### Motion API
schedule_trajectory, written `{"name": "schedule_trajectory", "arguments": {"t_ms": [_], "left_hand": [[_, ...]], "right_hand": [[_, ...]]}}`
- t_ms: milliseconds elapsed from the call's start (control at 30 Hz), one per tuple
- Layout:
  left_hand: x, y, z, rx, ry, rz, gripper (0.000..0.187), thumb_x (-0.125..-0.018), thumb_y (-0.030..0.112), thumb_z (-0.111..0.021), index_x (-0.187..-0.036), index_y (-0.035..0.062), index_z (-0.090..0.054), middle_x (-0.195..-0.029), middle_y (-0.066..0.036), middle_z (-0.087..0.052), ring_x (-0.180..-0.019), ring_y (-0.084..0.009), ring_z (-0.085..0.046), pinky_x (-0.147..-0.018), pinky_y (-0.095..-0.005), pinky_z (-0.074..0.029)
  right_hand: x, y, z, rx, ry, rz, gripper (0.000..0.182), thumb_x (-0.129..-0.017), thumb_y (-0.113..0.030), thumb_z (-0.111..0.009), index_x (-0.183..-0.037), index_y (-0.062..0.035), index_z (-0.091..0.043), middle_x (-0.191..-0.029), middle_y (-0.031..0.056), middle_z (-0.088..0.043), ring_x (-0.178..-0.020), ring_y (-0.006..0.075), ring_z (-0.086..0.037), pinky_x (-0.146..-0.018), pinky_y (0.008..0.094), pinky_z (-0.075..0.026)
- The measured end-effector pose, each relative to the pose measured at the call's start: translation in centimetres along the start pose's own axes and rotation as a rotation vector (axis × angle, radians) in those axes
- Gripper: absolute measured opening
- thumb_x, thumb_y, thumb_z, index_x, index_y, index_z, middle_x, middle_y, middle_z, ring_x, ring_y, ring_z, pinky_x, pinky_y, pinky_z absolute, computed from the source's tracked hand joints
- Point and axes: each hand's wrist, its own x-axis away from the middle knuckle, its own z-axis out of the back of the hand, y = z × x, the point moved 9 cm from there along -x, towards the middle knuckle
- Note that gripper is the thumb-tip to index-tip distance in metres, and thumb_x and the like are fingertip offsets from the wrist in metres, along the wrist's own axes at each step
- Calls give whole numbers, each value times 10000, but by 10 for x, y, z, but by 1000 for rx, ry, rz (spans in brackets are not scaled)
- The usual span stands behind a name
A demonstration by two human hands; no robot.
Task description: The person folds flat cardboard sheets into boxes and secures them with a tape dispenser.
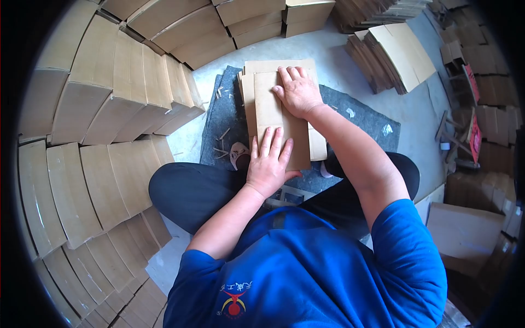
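Note:
A folded cardboard piece (264, 112) lies flat on top of a small stack of cardboard sheets (247, 98) between my knees. My left hand (268, 164) rests on its near end, palm down with the fingers spread. Near the far right corner, my right hand (298, 93) presses on the same piece, with its fingers extended and its thumb apart. Neither hand is wrapped round anything. The stack's lower sheets stick out at the left, at the far edge and at the right.
A dark mat (355, 117) with cardboard scraps lies under the stack. Tall rows of cardboard boxes (90, 109) stand at the left and far side. Another pile of flat cardboard (402, 57) is at the far right. Red items (474, 136) and more cardboard line the right side.

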Motion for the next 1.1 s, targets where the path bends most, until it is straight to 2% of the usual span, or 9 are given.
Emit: {"name": "schedule_trajectory", "arguments": {"t_ms": [133, 267, 333, 567, 633, 667, 767, 1000, 1100], "left_hand": [[0, 1, 2, -15, -43, 22, 930, -705, 591, -756, -1439, 101, -462, -1561, -199, -291, -1468, -399, -218, -1127, -665, -234], [-1, -1, 4, -6, -117, 89, 914, -746, 582, -739, -1469, 111, -436, -1596, -171, -234, -1496, -370, -157, -1159, -664, -146], [-2, 2, 3, 17, -189, 113, 894, -777, 557, -731, -1487, 114, -417, -1619, -156, -186, -1514, -351, -105, -1174, -654, -102], [-18, 12, 9, 45, -311, 180, 873, -772, 438, -786, -1478, 93, -407, -1607, -193, -177, -1510, -373, -103, -1182, -619, -152], [-21, 14, 4, -35, -442, 210, 805, -832, 419, -741, -1473, 75, -396, -1609, -223, -155, -1512, -396, -81, -1189, -616, -120], [-23, 18, 5, -43, -472, 210, 654, -935, 302, -619, -1484, 47, -370, -1603, -252, -154, -1504, -427, -95, -1192, -607, -118], [-25, 26, -16, -283, -502, 232, 545, -965, 116, -360, -1498, 2, -338, -1590, -288, -187, -1487, -460, -154, -1198, -590, -104], [-24, 33, -22, -555, -667, 119, 669, -928, 236, -412, -1504, -70, -265, -1557, -347, -199, -1473, -493, -155, -1210, -579, -28], [-28, 36, -15, -419, -659, 98, 745, -922, 286, -471, -1481, -145, -234, -1553, -344, -199, -1472, -479, -161, -1219, -556, -7]], "right_hand": [[-2, -3, 0, 32, -93, -20, 597, -991, -435, -482, -1441, -47, -415, -1367, 155, -515, -1314, 325, -434, -1115, 435, -350], [-20, 11, 7, -57, -249, 50, 685, -939, -492, -552, -1443, -44, -437, -1389, 151, -533, -1313, 326, -465, -1141, 417, -336], [-24, 17, 4, -100, -423, 155, 811, -821, -469, -718, -1457, -56, -433, -1419, 175, -529, -1332, 326, -472, -1153, 379, -345], [-34, 18, 5, -85, -527, 198, 779, -772, -408, -793, -1387, -39, -489, -1322, 176, -606, -1250, 325, -558, -1071, 395, -440], [-35, 17, 5, -63, -570, 212, 804, -783, -414, -782, -1420, -46, -456, -1353, 173, -585, -1267, 327, -542, -1087, 393, -425], [-34, 17, 3, -36, -613, 219, 830, -794, -419, -772, -1454, -54, -424, -1384, 170, -564, -1284, 329, -527, -1104, 391, -410], [-27, 19, 10, -52, -574, 176, 841, -801, -427, -773, -1466, -62, -411, -1412, 153, -544, -1303, 312, -514, -1111, 390, -404], [-14, 35, 2, -357, -359, 162, 773, -764, -336, -808, -1411, -66, -482, -1395, 124, -545, -1281, 325, -502, -1111, 392, -394], [16, 66, 11, -645, -128, 104, 714, -801, -306, -771, -1402, -48, -483, -1398, 149, -532, -1288, 335, -488, -1108, 407, -390]]}}
